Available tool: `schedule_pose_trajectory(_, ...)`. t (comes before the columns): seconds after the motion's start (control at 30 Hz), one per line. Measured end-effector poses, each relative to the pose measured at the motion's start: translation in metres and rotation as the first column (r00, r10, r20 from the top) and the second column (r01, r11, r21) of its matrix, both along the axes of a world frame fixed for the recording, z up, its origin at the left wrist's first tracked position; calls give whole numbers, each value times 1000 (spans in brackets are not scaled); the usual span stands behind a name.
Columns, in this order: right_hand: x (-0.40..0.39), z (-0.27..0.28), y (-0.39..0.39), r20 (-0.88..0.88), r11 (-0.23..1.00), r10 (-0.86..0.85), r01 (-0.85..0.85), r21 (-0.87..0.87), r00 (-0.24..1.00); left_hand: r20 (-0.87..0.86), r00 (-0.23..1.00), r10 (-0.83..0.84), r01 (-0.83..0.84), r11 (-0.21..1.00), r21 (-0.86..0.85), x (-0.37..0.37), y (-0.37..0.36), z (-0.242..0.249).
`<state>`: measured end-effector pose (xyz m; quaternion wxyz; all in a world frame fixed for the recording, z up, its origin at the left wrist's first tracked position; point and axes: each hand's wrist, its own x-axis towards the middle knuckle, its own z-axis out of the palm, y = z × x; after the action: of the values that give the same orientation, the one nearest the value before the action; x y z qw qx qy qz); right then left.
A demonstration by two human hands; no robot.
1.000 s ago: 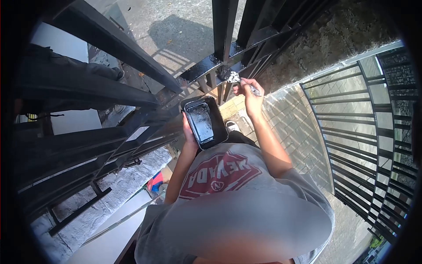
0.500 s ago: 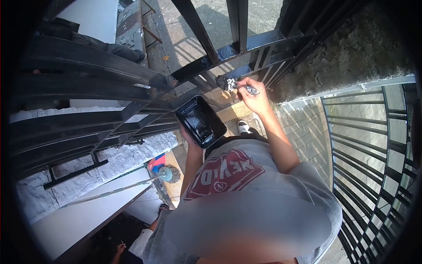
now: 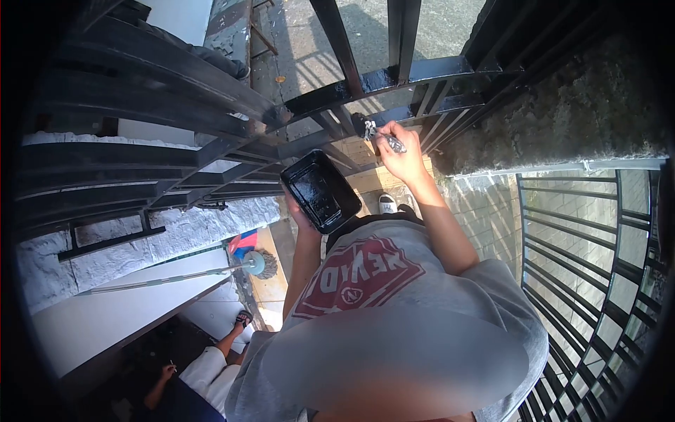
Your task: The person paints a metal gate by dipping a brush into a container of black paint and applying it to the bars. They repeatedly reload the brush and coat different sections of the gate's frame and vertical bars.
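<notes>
Black metal gate railing (image 3: 380, 79) — paintwork
Right hand (image 3: 402, 156) clamped on small paint-smeared brush (image 3: 373, 130) at rail; left hand (image 3: 299, 214) grips shallow black plastic tray (image 3: 320, 191)

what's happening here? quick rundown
A person is up at a black metal railing, looking down. The right hand holds a paint-smeared brush with its bristle end against a lower rail. The left hand props up a black paint tray from beneath, tilted, with dark wet paint in it. Nearby bars look glossy, as if freshly coated. Below, another person is partly in view beside a long-handled broom.
</notes>
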<state>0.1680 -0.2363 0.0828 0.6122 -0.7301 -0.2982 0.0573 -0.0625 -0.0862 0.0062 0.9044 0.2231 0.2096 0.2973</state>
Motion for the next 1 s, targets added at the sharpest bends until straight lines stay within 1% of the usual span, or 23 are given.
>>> schedule_pose_trajectory(0.07, 2, 18, -5, -304, 1000, 5, -10, -15, 953, -24, 1000, 19, -19, 1000, 5, -3, 0, -3)
schedule_pose_trajectory(0.1, 3, 13, -3, -363, 996, -4, 34, 78, 932, -36, 999, 24, -24, 1000, -9, -3, -2, -2)
schedule_pose_trajectory(0.13, 2, 10, -1, -282, 997, 19, 2, 75, 959, -47, 998, 28, -30, 999, -24, -2, -3, -2)
schedule_pose_trajectory(0.2, -1, 3, 2, -118, 996, 72, -65, 64, 990, -31, 999, 10, -10, 1000, 15, -3, -2, -6)
schedule_pose_trajectory(0.23, 5, -1, -1, 79, 998, 49, -46, -45, 996, -21, 1000, 4, -4, 999, 38, -2, 0, -7)
schedule_pose_trajectory(0.3, 13, 5, -2, -150, 998, 63, -64, -3, 987, -1, 1000, 17, -17, 1000, 16, 1, -1, -1)
schedule_pose_trajectory(0.33, 12, 10, -3, -269, 998, 68, -66, 16, 961, 2, 1000, 20, -20, 1000, 3, -1, -3, 3)
schedule_pose_trajectory(0.37, 8, 15, 3, -352, 994, 71, -38, 100, 933, 2, 1000, 14, -14, 1000, 6, -3, -3, 2)
schedule_pose_trajectory(0.43, 4, -1, 5, -77, 997, 78, -77, 12, 994, 5, 1000, 0, 0, 1000, 8, -3, -3, -1)
schedule_pose_trajectory(0.47, 4, -10, 6, 64, 996, 90, -88, -32, 994, 2, 1000, 5, -5, 1000, -6, -4, -4, -2)
schedule_pose_trajectory(0.5, 4, 7, -1, 84, 987, 131, -122, -100, 988, 2, 1000, 11, -11, 1000, -16, -3, -4, -1)
schedule_pose_trajectory(0.6, 11, 14, -7, -189, 984, 174, -177, 3, 967, 3, 1000, 8, -8, 1000, -3, -6, -3, -2)
schedule_pose_trajectory(0.63, 9, 9, -2, -367, 988, 149, -127, 84, 918, 7, 1000, -1, 1, 1000, 7, -7, -3, -4)
schedule_pose_trajectory(0.73, 4, -7, 3, -386, 984, 114, -51, 170, 915, 4, 1000, -9, 9, 998, 63, -2, -3, -8)
schedule_pose_trajectory(0.77, -1, -12, 2, -297, 991, 65, -26, 132, 953, 8, 1000, -15, 15, 999, 38, -1, -3, -8)
schedule_pose_trajectory(0.83, -12, -5, 2, -218, 988, -66, 94, 123, 974, 9, 1000, -29, 29, 999, -19, 1, -9, 4)
schedule_pose_trajectory(0.87, -13, -2, 3, -174, 980, -131, 154, 126, 976, 11, 1000, -29, 29, 999, -29, 2, -8, 1)
schedule_pose_trajectory(0.9, -10, -9, 2, -203, 982, -100, 130, 138, 974, 14, 1000, -25, 26, 999, -41, 2, -7, -4)
schedule_pose_trajectory(1.0, 4, -14, -17, -361, 980, 185, -145, 134, 914, 18, 1000, -23, 24, 997, -69, 0, -9, -2)
